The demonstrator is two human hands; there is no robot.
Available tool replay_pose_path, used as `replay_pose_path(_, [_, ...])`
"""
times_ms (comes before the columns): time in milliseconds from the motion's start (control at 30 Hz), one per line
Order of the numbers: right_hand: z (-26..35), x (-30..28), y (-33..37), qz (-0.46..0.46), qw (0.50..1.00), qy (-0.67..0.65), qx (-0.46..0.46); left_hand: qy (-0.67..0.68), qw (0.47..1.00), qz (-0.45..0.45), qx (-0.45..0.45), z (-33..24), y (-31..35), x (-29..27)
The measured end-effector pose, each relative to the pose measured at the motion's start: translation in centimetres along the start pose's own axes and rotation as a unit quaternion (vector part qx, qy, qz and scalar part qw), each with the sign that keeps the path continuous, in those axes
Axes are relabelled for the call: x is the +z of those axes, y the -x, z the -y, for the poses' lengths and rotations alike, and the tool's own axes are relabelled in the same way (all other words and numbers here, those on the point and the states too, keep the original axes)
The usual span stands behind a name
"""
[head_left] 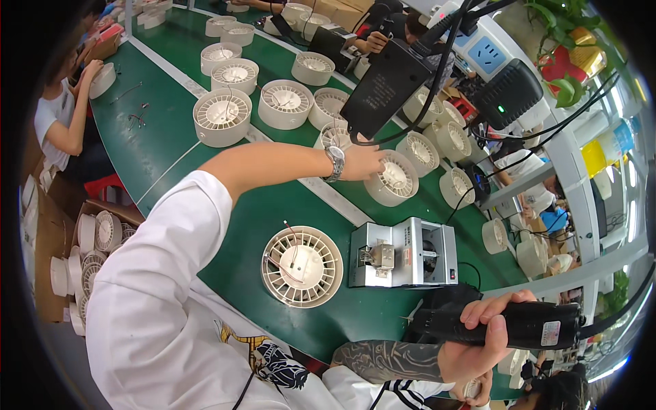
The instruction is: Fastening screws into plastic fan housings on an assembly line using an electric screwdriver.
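A: Hands?
B: Left hand (pixel 361 162) is stretched out over the belt, fingers on a white round fan housing (pixel 394 179); can't tell if it's gripped or just touched. Right hand (pixel 478 345) is clenched around a black power screwdriver (pixel 509 324), near the table edge.
A: How does the housing handle?
B: My read: light moulded plastic, stiff rim, thin vanes that would snap. Take it by the outer rim.
A: Count?
B: One housing with loose wires (pixel 301 266) in front, one grey metal box unit (pixel 403 254) beside it, well over a dozen housings along the green conveyor (pixel 171 147).
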State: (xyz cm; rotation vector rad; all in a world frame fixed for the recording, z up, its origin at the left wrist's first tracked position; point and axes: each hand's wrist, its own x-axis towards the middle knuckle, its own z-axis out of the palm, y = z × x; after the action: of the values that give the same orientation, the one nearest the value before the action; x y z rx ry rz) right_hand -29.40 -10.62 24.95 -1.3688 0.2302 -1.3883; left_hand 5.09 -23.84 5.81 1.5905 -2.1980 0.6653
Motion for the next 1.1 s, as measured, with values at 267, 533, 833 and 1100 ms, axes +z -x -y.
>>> replay_pose_path(267, [0.2,0.3,-0.1,-0.007,1.0,0.001,-0.021,0.051,0.992,0.115,0.022,-0.5,-5.6,-1.3])
replay_pose_path(533, [0.0,1.0,0.1,0.01,0.999,0.046,-0.024,0.289,0.957,-0.009,-0.029,1.8,0.4,-10.9])
replay_pose_path(833, [-1.1,3.6,0.1,0.027,0.999,0.028,-0.011,-0.03,0.985,0.026,0.169,3.4,13.4,-21.0])
replay_pose_path(1100, [-2.0,3.8,-0.1,0.158,0.987,-0.032,-0.008,-0.099,0.968,0.084,0.213,2.4,19.8,-28.2])
